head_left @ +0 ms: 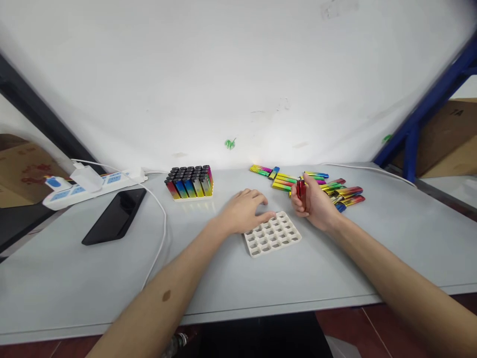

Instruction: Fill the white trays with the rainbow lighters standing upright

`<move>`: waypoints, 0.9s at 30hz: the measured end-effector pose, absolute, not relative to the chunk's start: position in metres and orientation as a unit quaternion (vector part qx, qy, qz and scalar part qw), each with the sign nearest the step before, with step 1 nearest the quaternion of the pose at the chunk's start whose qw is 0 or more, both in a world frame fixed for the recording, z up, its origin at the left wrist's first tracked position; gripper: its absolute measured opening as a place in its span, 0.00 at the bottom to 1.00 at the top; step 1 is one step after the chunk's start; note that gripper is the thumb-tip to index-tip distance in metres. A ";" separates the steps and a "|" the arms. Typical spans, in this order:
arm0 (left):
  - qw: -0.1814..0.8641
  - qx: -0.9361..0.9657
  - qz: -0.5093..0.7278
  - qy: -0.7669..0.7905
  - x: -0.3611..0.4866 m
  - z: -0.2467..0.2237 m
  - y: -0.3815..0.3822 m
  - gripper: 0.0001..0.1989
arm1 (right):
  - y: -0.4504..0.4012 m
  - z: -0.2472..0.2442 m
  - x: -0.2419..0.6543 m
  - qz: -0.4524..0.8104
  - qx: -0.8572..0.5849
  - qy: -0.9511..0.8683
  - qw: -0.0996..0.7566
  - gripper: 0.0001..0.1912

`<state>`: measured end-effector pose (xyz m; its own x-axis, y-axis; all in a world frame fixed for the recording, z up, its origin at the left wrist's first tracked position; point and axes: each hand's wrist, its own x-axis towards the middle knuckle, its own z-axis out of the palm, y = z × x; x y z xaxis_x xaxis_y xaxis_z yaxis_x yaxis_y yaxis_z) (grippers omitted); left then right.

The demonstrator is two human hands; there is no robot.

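A white grid tray (274, 236) with rows of square holes lies on the grey table. My left hand (244, 211) rests at its upper left edge, thumb on the rim and fingers apart, holding nothing. To the right of the tray, my right hand (316, 204) is closed around red lighters (301, 190); their exact number is partly hidden by the fingers. Behind and beside that hand lies a loose pile of shiny multicoloured lighters (348, 191). At the back left, a block of upright lighters with black tops (190, 181) stands in a similar white tray.
A black phone (115, 216) lies on the left of the table (208, 283), near a white power strip (97, 184) with plugs. A white cable (164, 223) curves past the phone. A white wall rises behind, with cardboard boxes beyond both sides.
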<state>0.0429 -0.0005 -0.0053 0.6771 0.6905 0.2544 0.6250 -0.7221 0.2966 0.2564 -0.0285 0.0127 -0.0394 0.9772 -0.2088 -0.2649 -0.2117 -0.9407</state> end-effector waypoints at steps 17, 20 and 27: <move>0.100 0.827 0.211 0.511 0.024 -0.012 0.023 0.14 | -0.031 0.013 0.256 0.586 -0.504 -0.389 0.502 0.17; 0.086 0.834 0.191 0.511 0.026 -0.014 0.020 0.14 | -0.031 0.013 0.255 0.579 -0.512 -0.385 0.504 0.20; 0.093 0.837 0.182 0.508 0.025 -0.012 0.020 0.16 | -0.030 0.010 0.255 0.571 -0.511 -0.403 0.500 0.24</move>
<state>0.0253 0.0199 -0.0119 0.4179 0.8838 0.2103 0.8157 -0.4670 0.3415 0.2546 -0.0299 0.0099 0.0224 0.9836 -0.1792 -0.1595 -0.1735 -0.9718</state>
